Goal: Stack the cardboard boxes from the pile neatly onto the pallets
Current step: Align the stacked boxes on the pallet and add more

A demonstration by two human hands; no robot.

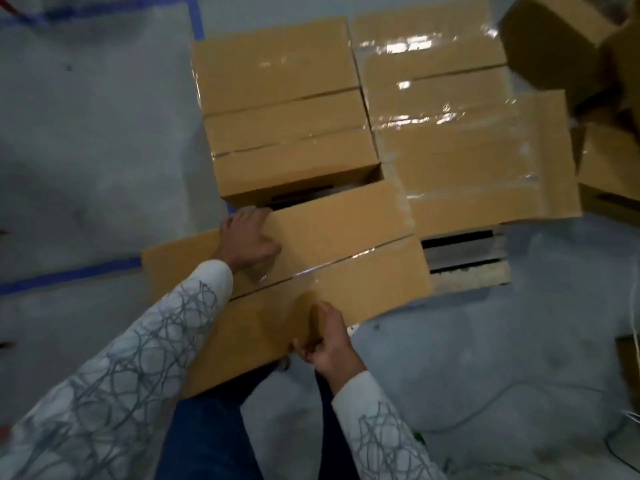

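I see the left hand [247, 240] reached forward from a patterned sleeve, its fingers hooked over the far left edge of the cardboard box [346, 251], grasping it; the right hand [329, 337] sits nearer, thumb on the top face and fingers curled round the near edge, grasping the same box; the box lies skewed to the stacks, its taped seam running left to right; its far right corner overlaps the right stack [460, 150] on the pallet [467, 263], and I cannot tell whether they touch; its far edge is just beside the left stack [284, 109], with a dark gap between; bare pallet slats show right of the box; the pile [561, 43] lies far right, its boxes askew; open grey floor [86, 150] spreads left of the stacks, edged by blue tape [69, 276]; more floor lies near right.
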